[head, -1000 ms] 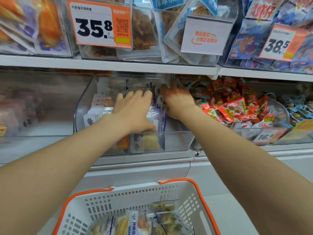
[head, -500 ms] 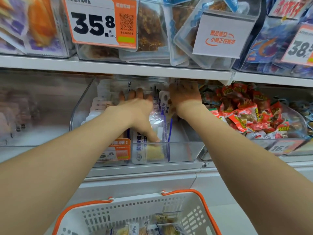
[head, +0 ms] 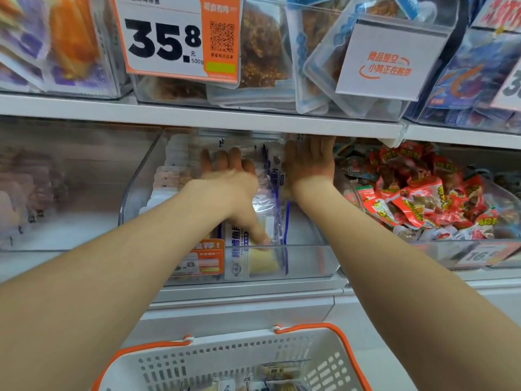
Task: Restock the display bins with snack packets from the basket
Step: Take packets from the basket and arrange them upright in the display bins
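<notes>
The fingers [head: 235,159] of the left hand [head: 231,184] lie straight and flat on the packets [head: 270,207]; the right hand [head: 308,165], fingers straight too, presses them from the side. Below the fingers, nearest, is the basket [head: 225,359]. Around the fingers is the clear bin [head: 307,261]. The packets look light, soft and slippery: I would hold the edges.

— What do we see in the clear bin [head: 310,261]?
— White-and-blue cod fillet packets [head: 277,179] standing upright in a row. Below, our white, orange-rimmed basket [head: 225,359] holds a few more.
</notes>
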`<state>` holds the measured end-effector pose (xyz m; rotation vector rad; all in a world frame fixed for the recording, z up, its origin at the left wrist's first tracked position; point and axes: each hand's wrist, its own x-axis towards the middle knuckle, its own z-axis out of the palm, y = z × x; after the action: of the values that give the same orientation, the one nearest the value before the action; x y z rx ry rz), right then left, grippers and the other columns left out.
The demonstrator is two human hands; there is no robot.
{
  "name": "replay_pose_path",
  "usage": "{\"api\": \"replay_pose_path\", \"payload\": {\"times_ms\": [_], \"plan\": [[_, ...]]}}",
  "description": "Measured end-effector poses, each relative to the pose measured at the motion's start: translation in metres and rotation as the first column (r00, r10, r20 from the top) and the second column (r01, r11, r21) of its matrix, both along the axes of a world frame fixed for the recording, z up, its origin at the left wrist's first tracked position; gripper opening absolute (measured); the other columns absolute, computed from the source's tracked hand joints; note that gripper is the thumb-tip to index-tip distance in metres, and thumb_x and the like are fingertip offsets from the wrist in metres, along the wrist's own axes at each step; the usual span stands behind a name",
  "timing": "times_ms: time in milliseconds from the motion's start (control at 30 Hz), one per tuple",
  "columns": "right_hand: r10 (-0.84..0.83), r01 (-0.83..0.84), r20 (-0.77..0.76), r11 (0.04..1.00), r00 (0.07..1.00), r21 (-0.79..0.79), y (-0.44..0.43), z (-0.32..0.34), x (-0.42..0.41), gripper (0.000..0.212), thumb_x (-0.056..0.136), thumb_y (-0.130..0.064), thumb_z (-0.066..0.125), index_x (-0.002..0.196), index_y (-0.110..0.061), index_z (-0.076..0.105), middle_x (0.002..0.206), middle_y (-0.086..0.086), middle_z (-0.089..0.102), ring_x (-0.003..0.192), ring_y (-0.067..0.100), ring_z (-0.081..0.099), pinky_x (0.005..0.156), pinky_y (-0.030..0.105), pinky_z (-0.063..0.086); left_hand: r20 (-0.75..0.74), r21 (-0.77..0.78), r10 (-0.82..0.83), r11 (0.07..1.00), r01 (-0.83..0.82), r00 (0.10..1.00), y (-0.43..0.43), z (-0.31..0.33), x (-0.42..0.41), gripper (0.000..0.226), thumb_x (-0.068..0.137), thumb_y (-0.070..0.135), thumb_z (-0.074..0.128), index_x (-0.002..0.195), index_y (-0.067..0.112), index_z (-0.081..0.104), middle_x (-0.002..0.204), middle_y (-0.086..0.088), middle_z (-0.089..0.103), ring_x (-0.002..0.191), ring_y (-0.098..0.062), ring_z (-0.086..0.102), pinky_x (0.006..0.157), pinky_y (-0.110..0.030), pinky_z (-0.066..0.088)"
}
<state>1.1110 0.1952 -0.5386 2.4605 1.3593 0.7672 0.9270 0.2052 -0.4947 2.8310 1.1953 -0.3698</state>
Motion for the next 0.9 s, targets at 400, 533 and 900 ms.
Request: {"api": "replay_pose_path", "payload": {"times_ms": [400,533,900], "plan": [[0.185,-0.182,-0.083,0.982,0.979,0.048,-0.005,-0.014,0.005,0.093,0.092,-0.036,0.065,0.163,-0.009,0.012,0.155,0.027,0.032,0.147,0.048,0.027,0.122,0.06,0.019,0.047,-0.014,0.004,1.0,-0.003,0.999,-0.006,0.001,-0.001,0.074,0.057,0.077,0.085,0.088,0.021,0.048,0.103,0.001,0.06,0.094,-0.025,0.06,0.083,-0.042,0.055],[0.196,-0.185,-0.152,0.979,0.969,0.084,-0.011,-0.012,0.003,0.079,0.097,-0.029,0.06,0.16,-0.004,0.019,0.157,0.028,0.031,0.149,0.047,0.026,0.123,0.055,0.02,-0.003,0.085,-0.018,0.996,0.018,1.0,-0.02,0.002,-0.002,0.115,0.063,0.08,0.079,0.144,0.009,0.041,0.15,-0.014,0.044,0.136,-0.039,0.044,0.113,-0.057,0.037],[0.475,-0.134,-0.46,0.791,0.75,0.597,-0.081,0.005,-0.03,0.019,0.089,-0.016,0.05,0.082,-0.005,0.065,0.088,0.018,0.07,0.078,0.038,0.065,0.065,0.037,0.048,0.452,0.365,-0.209,0.93,0.033,0.867,-0.072,-0.013,-0.028,0.043,0.096,0.044,0.049,0.129,0.017,0.051,0.129,-0.009,0.057,0.118,-0.034,0.055,0.101,-0.051,0.043]]}}
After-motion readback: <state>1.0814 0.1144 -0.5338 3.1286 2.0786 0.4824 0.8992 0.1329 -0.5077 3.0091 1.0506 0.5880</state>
